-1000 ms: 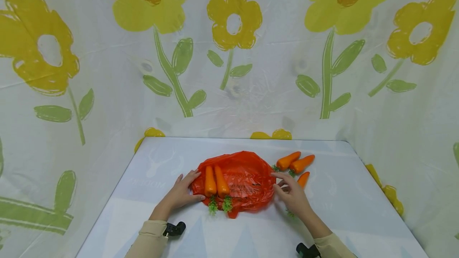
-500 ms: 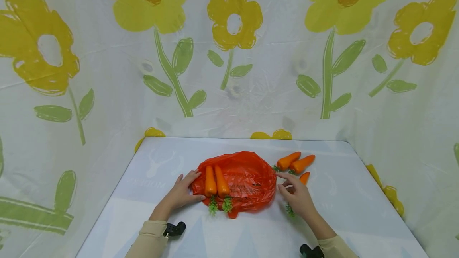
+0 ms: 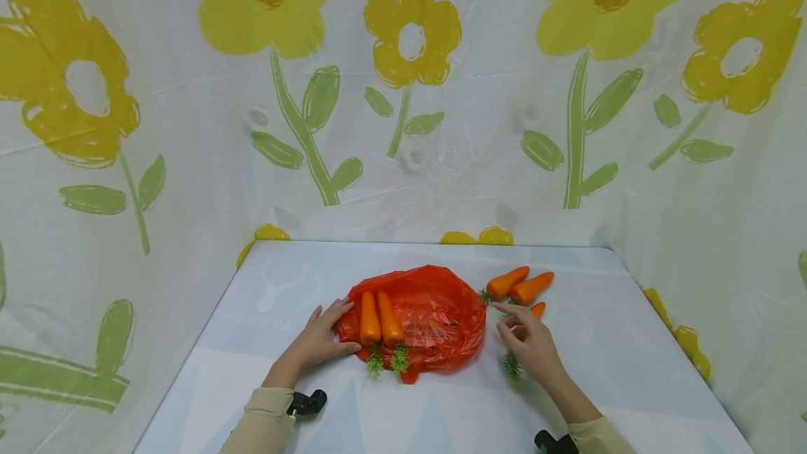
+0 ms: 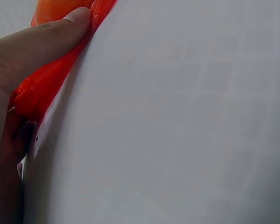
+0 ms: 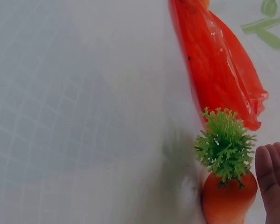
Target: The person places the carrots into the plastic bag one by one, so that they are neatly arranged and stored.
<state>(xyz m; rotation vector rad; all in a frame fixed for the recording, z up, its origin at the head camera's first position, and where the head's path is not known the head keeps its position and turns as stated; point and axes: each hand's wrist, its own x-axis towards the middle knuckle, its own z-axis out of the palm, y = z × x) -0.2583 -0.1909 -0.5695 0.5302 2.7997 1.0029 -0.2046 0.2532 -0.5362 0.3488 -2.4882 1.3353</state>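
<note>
A red plastic bag (image 3: 435, 314) lies spread with its mouth open in the middle of the table. Two orange carrots (image 3: 370, 321) with green tops rest side by side on its left part, tops toward the person. My left hand (image 3: 318, 338) holds the bag's left edge; in the left wrist view the thumb (image 4: 49, 42) lies along the red plastic. Just right of the bag, my right hand (image 3: 532, 349) hovers over another carrot (image 5: 228, 200), hiding much of it in the head view. Its fingers (image 5: 270, 170) are extended beside that carrot's leafy top.
Two more carrots, a left one (image 3: 507, 281) and a right one (image 3: 532, 289), lie behind the right hand. The table (image 3: 302, 265) has a pale patterned surface, and a flower-printed curtain (image 3: 473, 181) surrounds its back and sides.
My right hand has drawn back to the right from the bag's edge, over the nearby carrot, baring more of its green top. The left hand and bag stay put.
</note>
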